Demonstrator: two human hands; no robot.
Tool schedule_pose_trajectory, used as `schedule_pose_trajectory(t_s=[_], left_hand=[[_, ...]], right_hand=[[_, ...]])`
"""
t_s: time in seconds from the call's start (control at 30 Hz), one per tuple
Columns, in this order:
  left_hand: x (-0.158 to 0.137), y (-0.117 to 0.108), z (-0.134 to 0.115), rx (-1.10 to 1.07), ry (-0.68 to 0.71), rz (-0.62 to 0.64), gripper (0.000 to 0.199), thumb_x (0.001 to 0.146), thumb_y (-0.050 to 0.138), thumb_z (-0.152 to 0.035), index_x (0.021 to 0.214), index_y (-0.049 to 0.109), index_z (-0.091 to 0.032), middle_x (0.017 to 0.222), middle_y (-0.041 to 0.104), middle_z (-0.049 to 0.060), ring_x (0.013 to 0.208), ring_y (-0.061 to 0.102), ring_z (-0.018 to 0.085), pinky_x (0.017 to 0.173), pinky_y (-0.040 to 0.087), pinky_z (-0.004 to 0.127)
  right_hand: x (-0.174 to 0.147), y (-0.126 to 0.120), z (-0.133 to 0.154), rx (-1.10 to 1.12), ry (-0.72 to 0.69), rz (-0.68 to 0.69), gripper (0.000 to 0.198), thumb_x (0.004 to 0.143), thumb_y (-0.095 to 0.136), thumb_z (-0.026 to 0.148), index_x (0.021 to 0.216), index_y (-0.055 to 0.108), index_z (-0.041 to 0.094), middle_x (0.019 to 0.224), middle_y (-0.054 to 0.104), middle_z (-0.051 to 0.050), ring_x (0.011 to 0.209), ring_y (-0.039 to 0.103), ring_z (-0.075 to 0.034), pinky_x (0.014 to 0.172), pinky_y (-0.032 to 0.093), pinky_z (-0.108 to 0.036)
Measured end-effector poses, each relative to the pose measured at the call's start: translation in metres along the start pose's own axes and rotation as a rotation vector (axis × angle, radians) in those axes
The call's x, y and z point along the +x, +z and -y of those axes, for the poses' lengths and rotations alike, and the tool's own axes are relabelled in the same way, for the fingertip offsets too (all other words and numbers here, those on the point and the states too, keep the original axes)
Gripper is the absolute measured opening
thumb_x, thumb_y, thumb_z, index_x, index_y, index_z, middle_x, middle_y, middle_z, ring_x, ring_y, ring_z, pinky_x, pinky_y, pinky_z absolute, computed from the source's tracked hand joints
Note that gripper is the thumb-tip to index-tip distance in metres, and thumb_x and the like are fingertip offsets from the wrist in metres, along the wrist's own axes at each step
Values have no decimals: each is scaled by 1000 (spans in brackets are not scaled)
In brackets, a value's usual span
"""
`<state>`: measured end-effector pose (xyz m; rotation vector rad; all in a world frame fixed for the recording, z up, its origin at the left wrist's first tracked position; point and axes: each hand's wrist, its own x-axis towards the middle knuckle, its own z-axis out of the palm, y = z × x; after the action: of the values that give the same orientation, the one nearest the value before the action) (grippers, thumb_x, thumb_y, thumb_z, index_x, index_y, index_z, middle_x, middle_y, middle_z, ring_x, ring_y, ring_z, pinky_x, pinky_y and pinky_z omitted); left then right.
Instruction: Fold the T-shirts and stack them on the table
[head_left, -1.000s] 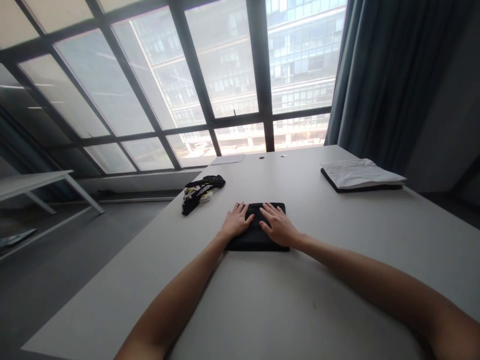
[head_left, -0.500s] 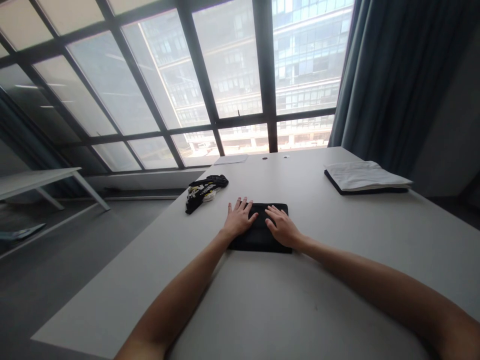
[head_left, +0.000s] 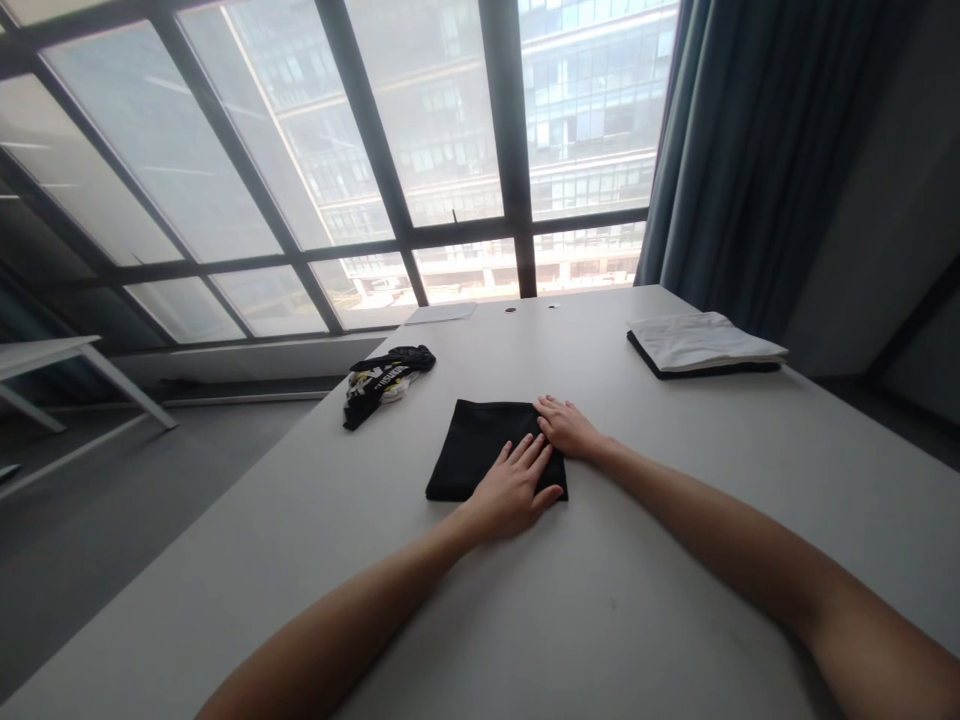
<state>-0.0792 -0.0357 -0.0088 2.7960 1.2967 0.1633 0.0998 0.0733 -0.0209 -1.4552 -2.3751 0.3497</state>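
A black cloth folded into a flat rectangle [head_left: 476, 440], which looks like a garment, lies on the white table [head_left: 480, 620] in front of me. My left hand [head_left: 517, 487] rests flat on its near right part, fingers spread and pointing away from me. At the cloth's far right corner lies my right hand [head_left: 566, 425], palm down with fingers stretched out over the edge. Neither hand grips anything. The part of the cloth beneath my hands is hidden.
Left of the cloth lies a crumpled black garment with white and yellow print [head_left: 388, 382]. At the right edge sits a folded stack, a white cloth [head_left: 705, 340] on top of a dark one. A flat white sheet [head_left: 440, 313] lies at the far end, before the windows.
My left hand has moved from the cloth's far left part to its near right. My right hand has shifted to the far right corner. The camera view has turned slightly right.
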Motion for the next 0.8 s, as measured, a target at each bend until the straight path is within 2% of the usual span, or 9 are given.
schedule_pose_trajectory(t_s=[0.1,0.2,0.27,0.37,0.43,0.47,0.57,0.67,0.8], left_hand=[[1,-4,0,-17,2,0,77,104,31,-66,166,20,-23,171,18,11,159,12,30,127,12,52],[5,-16,9,-93,26,47,68,106,28,-63,162,32,-26,169,26,8,158,19,28,127,17,50],[10,-28,25,-149,14,50,59,108,26,-57,158,41,-28,164,38,4,155,29,25,126,24,45],[13,-40,63,-127,-133,-71,54,108,30,-47,154,47,-26,160,46,4,152,35,23,126,26,43],[13,-39,93,-55,-273,-123,54,107,34,-45,154,48,-22,162,42,8,154,30,26,125,25,47],[13,-35,106,-34,-328,-109,56,106,35,-45,155,46,-21,164,38,9,155,26,28,125,25,51],[11,-19,134,-51,-381,-56,59,105,35,-47,159,39,-23,169,28,8,158,18,27,124,25,54],[11,-8,140,-69,-373,-73,61,104,36,-48,159,38,-22,169,27,8,158,16,27,125,24,51],[12,-9,135,-77,-379,-68,61,104,36,-47,159,37,-20,169,26,9,158,16,27,126,22,52]], right_hand=[[0,-1,1,-7,-4,1,54,104,34,29,156,44,14,164,36,-15,155,26,-25,124,20,-51],[0,-1,0,-7,-4,0,55,103,36,28,155,44,13,164,36,-15,155,26,-26,124,20,-51],[0,0,-1,1,0,-1,55,103,37,29,155,44,13,165,36,-15,155,27,-26,124,20,-51],[0,2,-2,14,0,-5,55,103,38,29,156,44,14,165,36,-15,155,27,-26,125,19,-50],[0,3,-3,21,3,-9,55,103,39,30,156,45,15,165,36,-14,155,27,-26,125,19,-49],[1,3,-3,23,5,-11,55,103,39,30,156,45,15,165,36,-14,155,28,-26,125,19,-49],[1,4,-4,25,8,-16,55,103,38,31,156,44,15,165,36,-14,155,28,-26,125,19,-50],[1,5,-3,25,9,-20,54,103,39,30,155,45,15,164,37,-14,155,28,-25,125,18,-49],[2,5,-4,59,11,-38,54,103,40,31,154,46,14,164,38,-15,154,29,-26,125,20,-49]])
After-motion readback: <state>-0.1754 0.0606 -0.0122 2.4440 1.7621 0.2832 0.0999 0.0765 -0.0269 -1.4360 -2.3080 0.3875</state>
